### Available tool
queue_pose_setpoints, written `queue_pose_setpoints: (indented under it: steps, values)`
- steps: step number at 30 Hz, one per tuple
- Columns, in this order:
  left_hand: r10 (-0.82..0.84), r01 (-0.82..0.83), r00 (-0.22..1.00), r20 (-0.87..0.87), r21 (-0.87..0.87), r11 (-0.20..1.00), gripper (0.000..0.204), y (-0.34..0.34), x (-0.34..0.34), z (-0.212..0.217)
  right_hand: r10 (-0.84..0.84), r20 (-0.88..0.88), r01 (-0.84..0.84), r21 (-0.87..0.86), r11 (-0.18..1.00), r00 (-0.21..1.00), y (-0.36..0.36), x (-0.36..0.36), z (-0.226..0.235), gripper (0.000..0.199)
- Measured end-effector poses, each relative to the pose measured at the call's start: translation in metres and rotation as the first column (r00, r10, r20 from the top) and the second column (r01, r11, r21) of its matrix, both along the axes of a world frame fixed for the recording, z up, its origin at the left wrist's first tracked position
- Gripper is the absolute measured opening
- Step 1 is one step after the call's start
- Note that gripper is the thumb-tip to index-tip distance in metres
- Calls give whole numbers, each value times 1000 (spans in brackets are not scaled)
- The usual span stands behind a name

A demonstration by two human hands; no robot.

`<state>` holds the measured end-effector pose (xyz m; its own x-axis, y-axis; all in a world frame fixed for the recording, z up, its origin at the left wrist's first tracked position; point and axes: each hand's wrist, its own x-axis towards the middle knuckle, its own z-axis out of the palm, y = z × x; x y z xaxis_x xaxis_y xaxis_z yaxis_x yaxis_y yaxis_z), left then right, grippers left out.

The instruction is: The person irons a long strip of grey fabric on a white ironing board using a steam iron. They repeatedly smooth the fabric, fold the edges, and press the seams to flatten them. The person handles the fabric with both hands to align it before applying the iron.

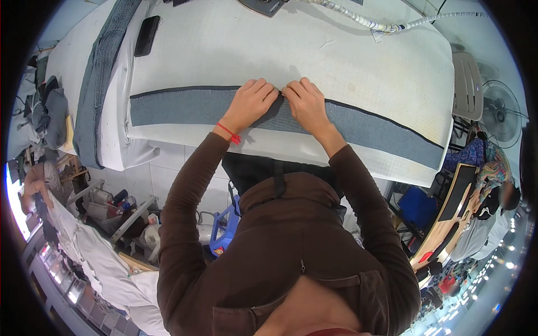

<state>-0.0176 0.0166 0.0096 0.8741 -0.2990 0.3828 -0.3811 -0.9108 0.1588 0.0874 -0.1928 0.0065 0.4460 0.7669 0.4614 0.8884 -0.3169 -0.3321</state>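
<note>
A long strip of grey-blue fabric (pixel 185 108) lies across the white padded table, with a narrow black band along its far edge. My left hand (pixel 253 103) and my right hand (pixel 304 103) meet near the middle of that edge. Both pinch the black-edged fabric between thumb and fingers, knuckles close together. A red string bracelet is on my left wrist. The fabric reaches out flat on either side of my hands. What lies right under my fingertips is hidden.
A black phone (pixel 147 36) lies at the table's far left, beside a folded grey fabric length (pixel 100 84) hanging over the edge. The dark base of an iron (pixel 263 5) and a wrapped hose (pixel 358 19) are at the back. A fan (pixel 500 109) and a chair (pixel 467 84) stand right.
</note>
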Motion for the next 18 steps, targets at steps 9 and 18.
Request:
queue_pose_setpoints:
  steps: [9, 18]
  values:
    - [350, -347, 937, 14, 172, 922, 46, -56, -35, 10, -98, 111, 123, -250, 960, 989, -12, -37, 6, 38]
    - [616, -607, 743, -262, 124, 785, 69, -102, -45, 14, -269, -108, 146, -623, 769, 957, -9, -60, 38, 88]
